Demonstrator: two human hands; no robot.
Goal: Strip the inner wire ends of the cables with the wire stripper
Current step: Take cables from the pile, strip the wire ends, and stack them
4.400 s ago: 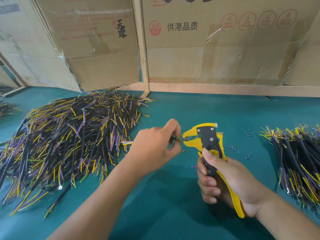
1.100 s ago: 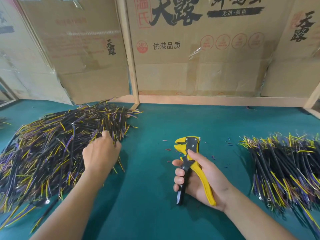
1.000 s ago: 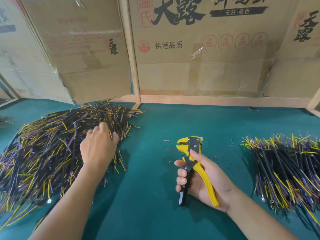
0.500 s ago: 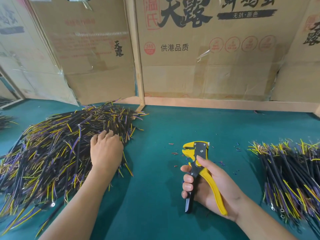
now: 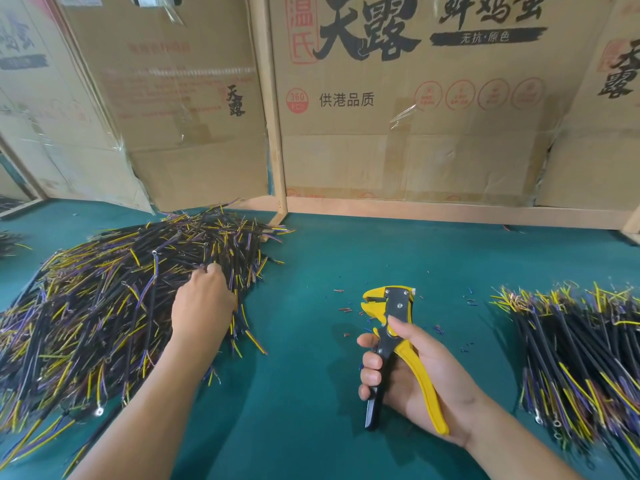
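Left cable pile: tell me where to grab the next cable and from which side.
Take one cable by its black jacket at the left cable pile near edge, where the left hand rests. Come from above: cables lie flat and tangled, with thin coloured ends fanned out.

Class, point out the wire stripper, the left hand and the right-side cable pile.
wire stripper (image 5: 398, 303): head view, black head plate.
left hand (image 5: 202, 303): head view, back of hand.
right-side cable pile (image 5: 585, 351): head view, black sheaths.
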